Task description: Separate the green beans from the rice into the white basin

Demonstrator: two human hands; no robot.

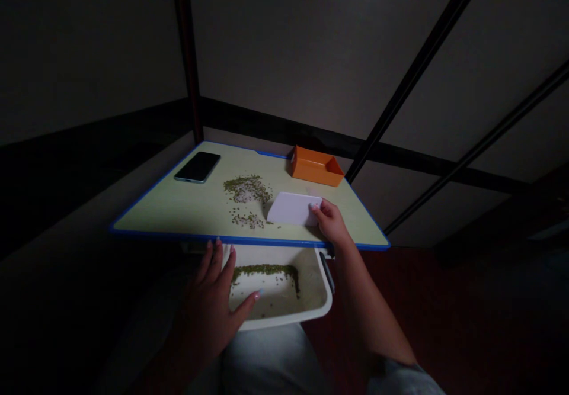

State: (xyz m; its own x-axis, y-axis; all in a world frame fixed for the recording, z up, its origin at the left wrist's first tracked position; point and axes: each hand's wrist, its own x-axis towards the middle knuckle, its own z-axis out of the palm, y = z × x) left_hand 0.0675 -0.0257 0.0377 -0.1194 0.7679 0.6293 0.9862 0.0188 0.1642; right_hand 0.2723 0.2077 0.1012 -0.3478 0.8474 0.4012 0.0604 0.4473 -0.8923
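Note:
My right hand [331, 218] grips the right end of a flat white scraper [291, 208], thumb on top. The scraper's left edge sits on the table beside small green and whitish grains [248, 189] that look like beans or seeds. A smaller patch of grains [249, 221] lies nearer the front edge. Below that edge is a white plastic tub [284, 322] with green grains gathered along its far side. My left hand [217, 288] is over the tub's left part, fingers spread, fingertips near the table's blue edge. Whether it touches the tub is unclear.
The pale table [155, 208] has a blue rim. A dark phone [198, 166] lies at its back left, and an open orange box [316, 167] stands at the back right. Behind the table rises a panelled wall [284, 45]. My knees are under the tub.

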